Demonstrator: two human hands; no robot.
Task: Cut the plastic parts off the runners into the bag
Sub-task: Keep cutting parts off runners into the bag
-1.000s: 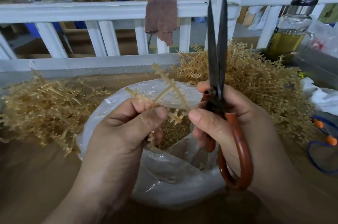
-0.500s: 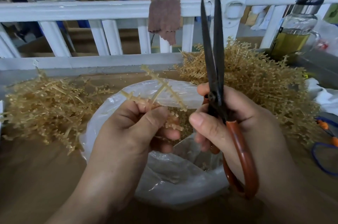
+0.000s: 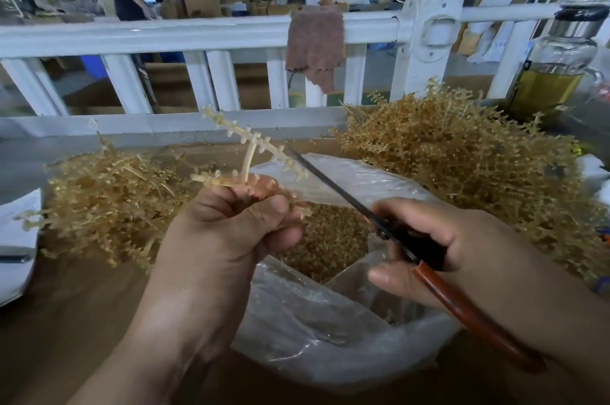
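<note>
— Holding the runner up over the bag, mid-table by the near edge. Why there?

— Probably for dropping cut parts straight in among those already inside. Pinched low on the stem between thumb and curled fingers of the left hand, leaving the studded branch free above for the blade.

— And the scissors?

— Gripped in the right hand, fingers wrapped round the red handles. Slanted up and to the left, tip just at the branch's lower end. Seen edge-on, so cannot tell whether parted.

— Heaps either side?

— Right heap toward the far right corner, knobbly, so likely uncut. Left heap toward the left edge, more straw-like, perhaps stripped. Both kept within reach of the bag.

— Different from a second ago?

— Scissors upright then, pointing up past the railing; now swung down and leftward onto the runner. Runner lifted higher and turned clear of the fingers. Same pinch, same grip on the handles.
</note>
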